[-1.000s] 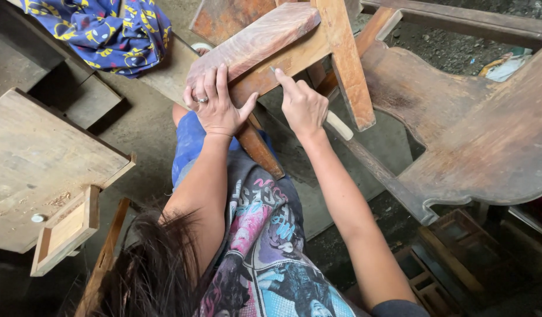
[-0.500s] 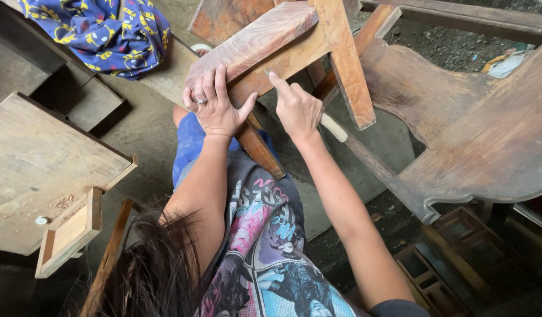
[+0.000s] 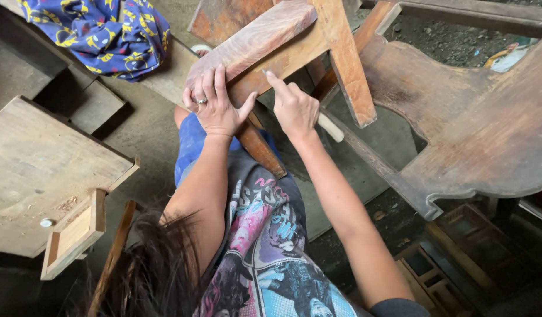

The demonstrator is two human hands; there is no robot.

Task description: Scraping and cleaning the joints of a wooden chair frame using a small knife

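My left hand [image 3: 215,104], a ring on one finger, lies over the lower end of a reddish wooden block [image 3: 256,38], fingers curled over its edge. The block belongs to a wooden furniture frame [image 3: 341,64] propped against my knees. Beside it my right hand [image 3: 294,107] is closed around a small tool with a pale handle [image 3: 331,127]. The index finger runs along the tool, whose tip touches the wood just under the block. The tool's blade is mostly hidden by my fingers.
A large dark carved wooden panel [image 3: 488,135] stands at the right. At the left there is a flat wooden board [image 3: 42,170] with a small wooden box [image 3: 74,232] by it. A blue patterned cloth [image 3: 104,32] lies at the top left. Dusty floor and wooden crates [image 3: 441,264] are below.
My right hand has shifted very slightly left along the wood. The left hand and the frame stay where they were.
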